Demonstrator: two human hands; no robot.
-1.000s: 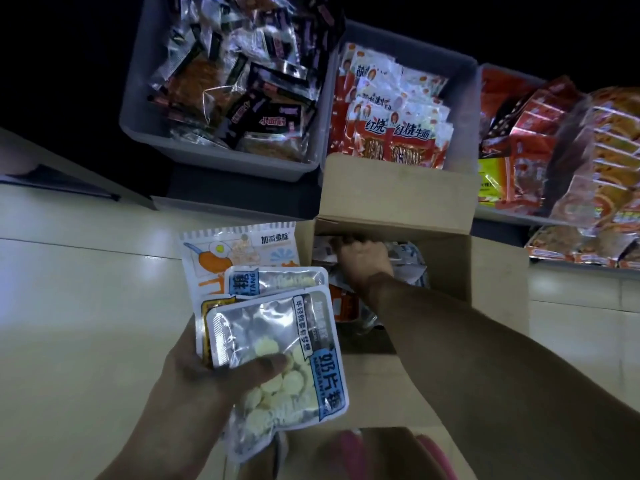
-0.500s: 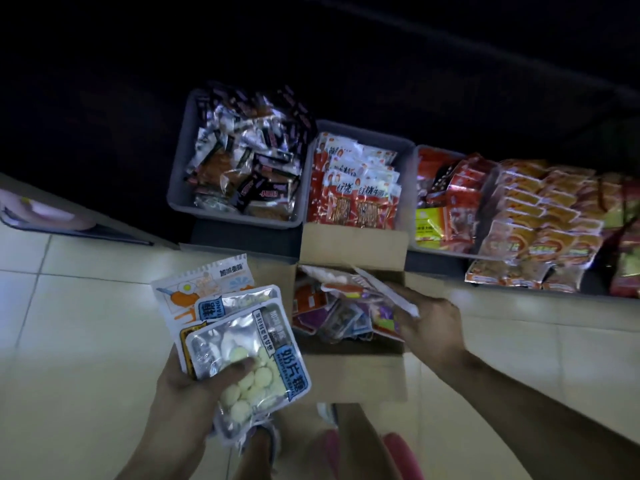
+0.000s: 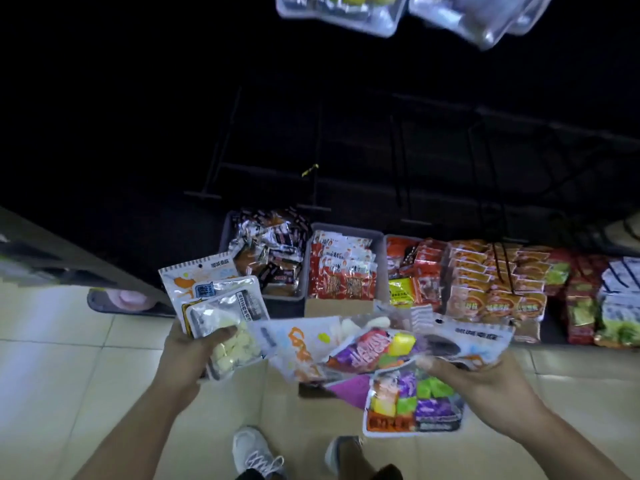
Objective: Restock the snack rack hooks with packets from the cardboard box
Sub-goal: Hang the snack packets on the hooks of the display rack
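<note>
Much of the cardboard box (image 3: 337, 308) is hidden behind the packets I am holding; only a strip of its brown flap shows below the grey bins (image 3: 304, 258), and a dark corner peeks out lower down. The snack rack (image 3: 398, 157) above the bins is nearly lost in darkness, just faint black bars, and I cannot make out its hooks. At the top edge some clear packets (image 3: 381, 12) hang cut off by the frame. My left hand (image 3: 188, 355) has its thumb curled over a stack of packets (image 3: 221, 306), silver ones with pale tablets in front of a white and orange one. My right hand (image 3: 485, 379) pinches a fan of several packets (image 3: 374, 351), white, purple and one with coloured cubes, thumb on top; their print is smeared by motion. Half a second ago this right hand was down at the box holding a single white packet edge; now it is lifted clear with the whole fan in front of me, and the view has tipped upward to take in the rack. The left stack is as before.
</note>
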